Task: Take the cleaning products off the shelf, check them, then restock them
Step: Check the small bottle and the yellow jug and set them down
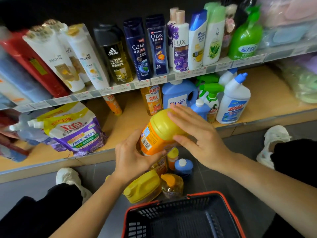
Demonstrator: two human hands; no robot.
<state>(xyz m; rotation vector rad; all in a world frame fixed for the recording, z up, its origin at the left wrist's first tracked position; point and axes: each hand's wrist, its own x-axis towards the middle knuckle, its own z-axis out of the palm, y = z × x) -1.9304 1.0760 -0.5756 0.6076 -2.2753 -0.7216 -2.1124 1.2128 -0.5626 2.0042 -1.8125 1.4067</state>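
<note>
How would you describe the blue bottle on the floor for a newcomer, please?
Start at the red-rimmed basket on the floor. Just beyond it stands a cluster of bottles; the blue bottle is the only blue one among yellow and orange.

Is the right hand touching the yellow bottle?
Touching. The head view shows the right hand with straight fingers lying on top of the yellow bottle, no gap; the left hand grips its orange end.

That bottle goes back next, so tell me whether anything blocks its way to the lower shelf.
Nothing visible does. The orange bottle, gripped by the left hand, faces a bare front stretch of the lower shelf, right of the purple pouch.
</note>
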